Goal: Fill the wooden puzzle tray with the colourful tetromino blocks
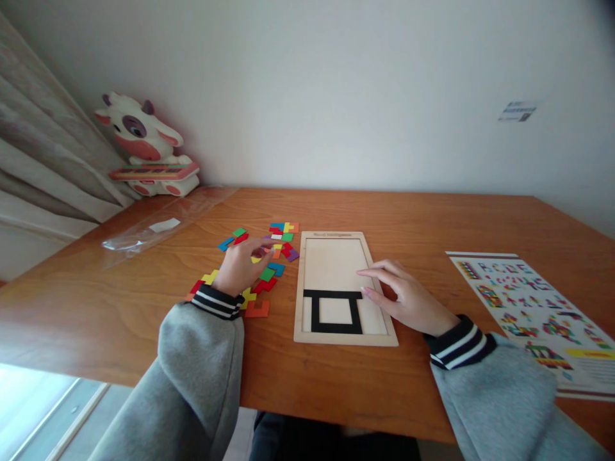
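Note:
A shallow wooden tray (331,339) lies on the table in front of me. Black pieces (336,328) form a frame shape in its lower half, around a pale square of bare wood. My right hand (406,298) rests over the tray's right side, fingers and thumb apart, its thumb tip near the black top bar. To the left, my left hand (241,262) hovers or rests among flat coloured puzzle pieces (268,274), thumb and fingers apart. Part of the pile is hidden under it. An orange U-shaped piece (257,310) lies closest to me.
A printed pattern sheet (523,301) lies on the right. At the back left, a cow-shaped toy keyboard (148,153) stands near the curtain (43,134), with a clear plastic bag (158,224) before it. The wooden table (307,384) ends at the wall behind.

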The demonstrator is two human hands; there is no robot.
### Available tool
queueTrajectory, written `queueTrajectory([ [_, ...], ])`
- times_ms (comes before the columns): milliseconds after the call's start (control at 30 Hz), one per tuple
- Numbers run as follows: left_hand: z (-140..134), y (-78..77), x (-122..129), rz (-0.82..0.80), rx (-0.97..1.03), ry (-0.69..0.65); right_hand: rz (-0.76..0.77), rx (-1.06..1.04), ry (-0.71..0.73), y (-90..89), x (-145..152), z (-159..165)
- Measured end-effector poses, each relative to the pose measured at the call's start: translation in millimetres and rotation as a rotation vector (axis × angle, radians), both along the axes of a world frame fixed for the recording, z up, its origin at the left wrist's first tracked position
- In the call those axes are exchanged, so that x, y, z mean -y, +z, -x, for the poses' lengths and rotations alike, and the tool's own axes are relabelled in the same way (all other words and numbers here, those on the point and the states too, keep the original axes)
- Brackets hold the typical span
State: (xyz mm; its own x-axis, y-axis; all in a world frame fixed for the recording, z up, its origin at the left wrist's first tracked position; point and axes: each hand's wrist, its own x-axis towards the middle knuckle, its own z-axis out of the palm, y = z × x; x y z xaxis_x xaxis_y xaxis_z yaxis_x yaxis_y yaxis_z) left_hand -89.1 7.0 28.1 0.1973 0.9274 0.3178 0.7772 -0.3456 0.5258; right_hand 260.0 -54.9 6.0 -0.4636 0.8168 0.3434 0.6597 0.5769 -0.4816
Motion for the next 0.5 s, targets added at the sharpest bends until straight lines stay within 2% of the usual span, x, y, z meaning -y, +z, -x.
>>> queueTrajectory([
  [133, -26, -0.6, 16, 0.239, 0.273, -0.384, 0.005, 0.01, -0.011, 0.1, 0, 0],
  [233, -38, -0.9, 27, 0.398, 0.384, -0.546, 0.0, 0.016, -0.018, 0.0, 0, 0],
  [300, -42, -1.7, 30, 0.462, 0.403, -0.578, -0.005, 0.019, -0.019, -0.5, 0, 0],
  [500, -39, -7.7, 28, 0.673, 0.365, -0.521, -0.025, 0.019, -0.019, -0.9, 0, 0],
])
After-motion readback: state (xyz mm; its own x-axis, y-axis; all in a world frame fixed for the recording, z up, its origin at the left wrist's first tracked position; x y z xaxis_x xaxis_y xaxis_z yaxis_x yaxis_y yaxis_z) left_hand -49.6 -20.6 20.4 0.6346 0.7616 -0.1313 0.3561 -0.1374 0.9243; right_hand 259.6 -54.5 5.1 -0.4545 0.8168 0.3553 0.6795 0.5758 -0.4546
